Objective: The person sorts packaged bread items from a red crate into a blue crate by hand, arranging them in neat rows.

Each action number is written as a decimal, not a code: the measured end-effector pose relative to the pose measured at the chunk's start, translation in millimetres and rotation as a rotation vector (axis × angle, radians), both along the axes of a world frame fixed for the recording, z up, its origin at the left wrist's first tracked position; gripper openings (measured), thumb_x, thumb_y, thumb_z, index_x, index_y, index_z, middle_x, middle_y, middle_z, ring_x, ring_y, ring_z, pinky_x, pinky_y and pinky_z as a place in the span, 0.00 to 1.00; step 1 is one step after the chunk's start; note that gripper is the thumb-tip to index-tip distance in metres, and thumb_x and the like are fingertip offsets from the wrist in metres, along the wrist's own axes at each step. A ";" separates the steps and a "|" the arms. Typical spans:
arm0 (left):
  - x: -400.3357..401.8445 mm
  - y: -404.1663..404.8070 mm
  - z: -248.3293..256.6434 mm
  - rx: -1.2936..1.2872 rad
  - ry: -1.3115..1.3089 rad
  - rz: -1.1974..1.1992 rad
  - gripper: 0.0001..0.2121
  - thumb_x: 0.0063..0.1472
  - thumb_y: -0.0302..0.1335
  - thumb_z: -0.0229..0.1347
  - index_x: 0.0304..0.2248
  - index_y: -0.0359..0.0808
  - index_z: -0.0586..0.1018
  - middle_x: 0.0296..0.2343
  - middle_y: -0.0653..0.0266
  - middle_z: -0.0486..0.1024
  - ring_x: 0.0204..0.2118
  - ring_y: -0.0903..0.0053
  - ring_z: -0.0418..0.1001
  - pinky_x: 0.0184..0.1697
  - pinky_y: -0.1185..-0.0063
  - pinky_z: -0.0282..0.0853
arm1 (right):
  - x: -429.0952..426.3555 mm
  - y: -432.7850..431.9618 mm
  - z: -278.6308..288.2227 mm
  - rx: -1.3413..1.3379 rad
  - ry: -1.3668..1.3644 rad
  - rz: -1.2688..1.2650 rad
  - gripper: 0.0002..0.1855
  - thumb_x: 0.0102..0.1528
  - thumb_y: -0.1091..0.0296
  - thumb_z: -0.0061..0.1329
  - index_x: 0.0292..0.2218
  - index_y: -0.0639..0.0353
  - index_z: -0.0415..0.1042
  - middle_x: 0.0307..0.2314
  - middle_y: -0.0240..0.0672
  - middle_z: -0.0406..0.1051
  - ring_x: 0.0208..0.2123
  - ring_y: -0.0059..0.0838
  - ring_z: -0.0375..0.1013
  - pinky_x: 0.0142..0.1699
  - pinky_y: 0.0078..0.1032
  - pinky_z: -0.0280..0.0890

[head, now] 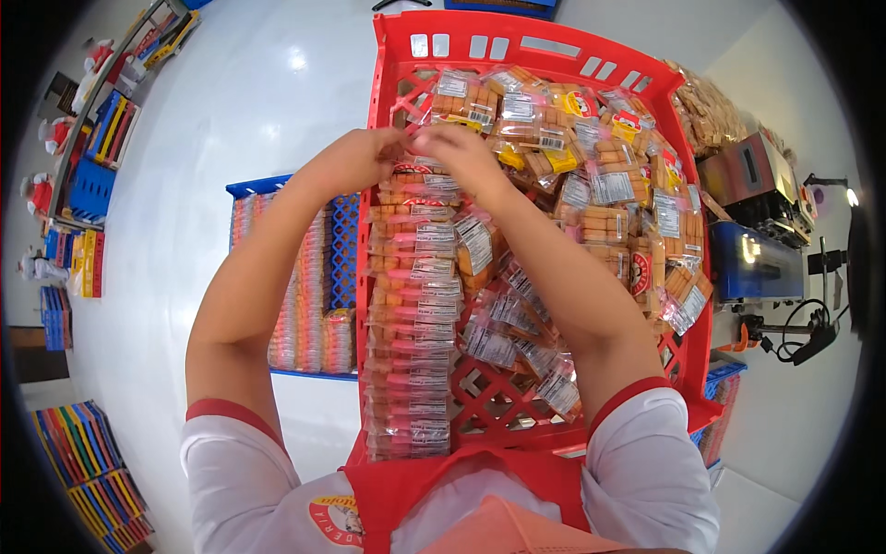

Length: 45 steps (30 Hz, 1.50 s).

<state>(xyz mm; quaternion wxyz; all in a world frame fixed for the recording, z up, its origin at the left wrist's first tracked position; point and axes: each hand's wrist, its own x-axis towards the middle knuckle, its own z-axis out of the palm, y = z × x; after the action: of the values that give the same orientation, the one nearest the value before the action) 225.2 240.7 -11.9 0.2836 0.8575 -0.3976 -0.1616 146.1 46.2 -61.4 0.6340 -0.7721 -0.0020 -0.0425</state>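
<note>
A red plastic crate (526, 31) holds clear packets of baked sticks or toast. Along its left side, many packets stand on edge in a long row (412, 305); others lie in a loose heap (547, 118) across the middle and right. Both hands meet at the far end of the row. My left hand (363, 161) is blurred, its fingers bent over the crate's left rim side. My right hand (464, 156) reaches in beside it, fingertips close to the other hand's. A packet (413, 168) lies just under the fingers; whether either hand grips it cannot be told.
A blue crate (257, 187) with packed rows stands left of the red one. On the right are a metal and blue machine (758, 260), a cable and a large bag (706, 111) of baked pieces. Stacked coloured crates (93, 471) and several people stand far left.
</note>
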 end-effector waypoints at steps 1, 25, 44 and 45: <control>4.1 0.0 2.5 0.126 0.160 -0.029 0.18 0.52 0.28 0.58 0.43 0.31 0.78 0.38 0.53 0.79 0.41 0.65 0.77 0.47 0.72 0.71 | -7.5 3.3 8.5 0.213 0.149 -0.102 0.20 0.61 0.55 0.45 0.46 0.61 0.73 0.39 0.38 0.74 0.43 0.32 0.73 0.49 0.31 0.67; 104.3 -116.0 -41.8 0.160 -0.261 -0.029 0.27 0.62 0.48 0.51 0.43 0.27 0.76 0.37 0.46 0.78 0.40 0.59 0.78 0.44 0.67 0.72 | 58.2 -257.4 -10.8 -1.086 0.554 -0.359 0.26 0.55 0.49 0.43 0.47 0.58 0.76 0.51 0.46 0.70 0.56 0.48 0.67 0.57 0.39 0.63; 51.1 -102.3 -23.3 -0.150 -0.354 0.171 0.16 0.54 0.24 0.59 0.43 0.29 0.75 0.35 0.51 0.78 0.37 0.62 0.77 0.42 0.70 0.71 | 67.6 -239.0 -49.6 -1.054 0.580 -0.535 0.38 0.47 0.32 0.54 0.45 0.58 0.77 0.49 0.47 0.72 0.52 0.42 0.71 0.56 0.38 0.63; 36.7 -95.8 -17.3 -0.071 -0.655 0.117 0.17 0.55 0.26 0.60 0.43 0.28 0.75 0.35 0.49 0.78 0.38 0.59 0.76 0.43 0.69 0.71 | 69.2 -247.9 -52.8 -1.029 0.589 -0.529 0.38 0.47 0.31 0.54 0.45 0.59 0.78 0.49 0.47 0.72 0.52 0.42 0.71 0.56 0.37 0.64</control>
<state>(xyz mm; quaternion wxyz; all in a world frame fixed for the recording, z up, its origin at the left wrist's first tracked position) 261.9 144.9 -29.2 0.1794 0.8749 -0.4230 0.1533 215.3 -201.7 -114.2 0.1251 -0.9310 0.3421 0.0225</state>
